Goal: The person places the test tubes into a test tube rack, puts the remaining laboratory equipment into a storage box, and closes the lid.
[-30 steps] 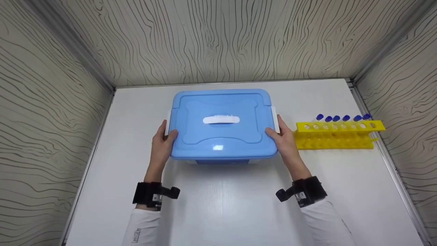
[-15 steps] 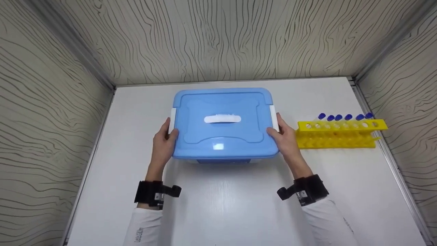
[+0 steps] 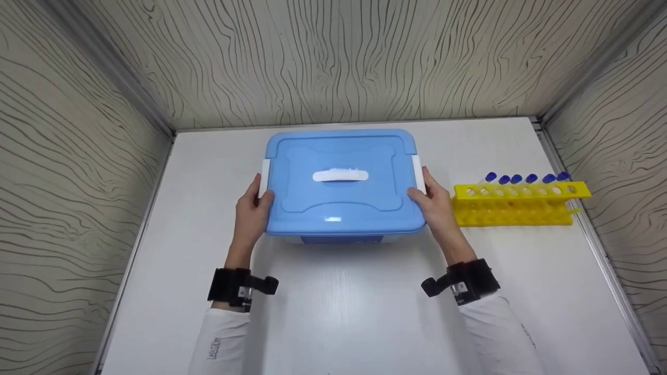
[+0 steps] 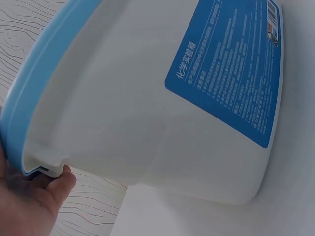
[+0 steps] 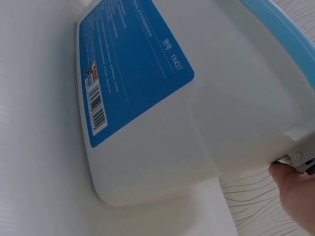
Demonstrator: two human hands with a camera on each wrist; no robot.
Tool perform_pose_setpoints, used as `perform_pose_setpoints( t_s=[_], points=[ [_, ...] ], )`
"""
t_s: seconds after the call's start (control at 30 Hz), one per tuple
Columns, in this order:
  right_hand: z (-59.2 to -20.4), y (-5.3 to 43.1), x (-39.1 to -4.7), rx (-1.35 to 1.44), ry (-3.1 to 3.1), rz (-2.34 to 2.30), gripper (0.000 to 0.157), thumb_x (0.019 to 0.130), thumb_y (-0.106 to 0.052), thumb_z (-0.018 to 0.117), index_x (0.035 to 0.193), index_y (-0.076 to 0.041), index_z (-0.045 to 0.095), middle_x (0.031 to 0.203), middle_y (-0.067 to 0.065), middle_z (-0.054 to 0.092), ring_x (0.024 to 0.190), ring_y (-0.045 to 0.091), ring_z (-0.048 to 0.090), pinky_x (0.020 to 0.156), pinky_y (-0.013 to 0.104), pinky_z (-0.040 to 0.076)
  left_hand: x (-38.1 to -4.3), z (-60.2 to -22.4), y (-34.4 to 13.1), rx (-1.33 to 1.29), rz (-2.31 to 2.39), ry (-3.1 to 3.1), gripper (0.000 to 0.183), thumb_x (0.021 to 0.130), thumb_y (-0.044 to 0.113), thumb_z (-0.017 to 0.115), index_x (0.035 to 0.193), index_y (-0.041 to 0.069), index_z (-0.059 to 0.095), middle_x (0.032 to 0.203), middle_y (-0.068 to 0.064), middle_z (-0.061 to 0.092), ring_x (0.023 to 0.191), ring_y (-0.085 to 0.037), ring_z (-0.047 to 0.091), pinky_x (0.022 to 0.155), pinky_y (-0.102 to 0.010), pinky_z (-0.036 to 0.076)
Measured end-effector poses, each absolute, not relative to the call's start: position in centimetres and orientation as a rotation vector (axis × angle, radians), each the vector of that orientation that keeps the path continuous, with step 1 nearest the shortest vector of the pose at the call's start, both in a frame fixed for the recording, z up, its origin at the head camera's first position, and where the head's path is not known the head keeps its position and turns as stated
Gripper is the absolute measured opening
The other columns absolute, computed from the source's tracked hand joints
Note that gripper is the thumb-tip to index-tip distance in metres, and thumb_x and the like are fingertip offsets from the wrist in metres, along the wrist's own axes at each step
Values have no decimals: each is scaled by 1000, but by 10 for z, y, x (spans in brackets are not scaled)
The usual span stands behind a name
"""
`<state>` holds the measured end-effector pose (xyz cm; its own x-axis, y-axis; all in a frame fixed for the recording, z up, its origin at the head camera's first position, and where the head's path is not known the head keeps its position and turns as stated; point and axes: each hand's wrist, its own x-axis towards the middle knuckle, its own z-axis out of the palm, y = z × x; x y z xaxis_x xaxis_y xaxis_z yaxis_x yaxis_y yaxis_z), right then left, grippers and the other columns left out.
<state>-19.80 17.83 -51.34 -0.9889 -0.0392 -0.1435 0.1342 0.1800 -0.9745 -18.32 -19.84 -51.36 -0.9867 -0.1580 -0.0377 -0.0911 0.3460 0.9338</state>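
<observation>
A storage box with a blue lid (image 3: 338, 151) stands before me, a white carry handle (image 3: 340, 175) at the lid's middle. Its pale body (image 4: 113, 108) bears a blue printed label (image 5: 133, 69). My left hand (image 3: 252, 211) grips the box's left side at the white latch (image 3: 264, 177), thumb at the lid's edge and fingers by the latch. My right hand (image 3: 436, 205) grips the other side the same way at the right latch (image 3: 419, 174). Some fingers of both hands are hidden by the box.
A yellow rack (image 3: 521, 191) holding several clear tubes with blue caps stands just right of my right hand. The box and rack are on a white table (image 3: 333, 312), with patterned walls (image 3: 333, 62) at the back and sides.
The left latch, which stuck out from the lid a second ago, now sits against its edge. Both hands and the box have shifted slightly away from me.
</observation>
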Motion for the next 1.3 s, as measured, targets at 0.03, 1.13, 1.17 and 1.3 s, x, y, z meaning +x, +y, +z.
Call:
perform_pose_setpoints(
  t_s=[0.03, 1.13, 1.17, 1.3],
  points=[
    [-513, 179, -201, 94, 2308, -1924, 69, 103, -20, 51, 160, -12, 13, 168, 2, 13, 156, 20, 18, 126, 41, 21, -185, -514, -198, 235, -1752, -2524, 61, 103, 24, 49, 156, 6, 27, 162, -13, 31, 151, -28, 32, 123, -42, 32],
    [-504, 176, -262, 124, 2440, -1756, 73, 100, -35, 55, 160, -14, 18, 166, 6, 22, 154, 24, 23, 127, 41, 23, -235, -502, -204, 350, -1660, -2590, 64, 102, 34, 49, 157, 8, 27, 161, -13, 33, 149, -28, 36, 122, -39, 34],
    [-504, 178, -260, 120, 2467, -1734, 74, 100, -39, 55, 159, -14, 19, 166, 6, 23, 154, 25, 24, 126, 42, 24, -234, -502, -203, 353, -1652, -2594, 64, 102, 35, 48, 156, 8, 28, 161, -14, 35, 148, -28, 38, 121, -39, 35],
    [-507, 185, -248, 58, 2551, -1681, 78, 99, -51, 52, 159, -13, 20, 166, 8, 23, 154, 26, 25, 125, 44, 26, -224, -503, -204, 333, -1634, -2599, 65, 103, 42, 47, 156, 9, 30, 159, -14, 39, 145, -27, 43, 120, -38, 38]
  ],
)
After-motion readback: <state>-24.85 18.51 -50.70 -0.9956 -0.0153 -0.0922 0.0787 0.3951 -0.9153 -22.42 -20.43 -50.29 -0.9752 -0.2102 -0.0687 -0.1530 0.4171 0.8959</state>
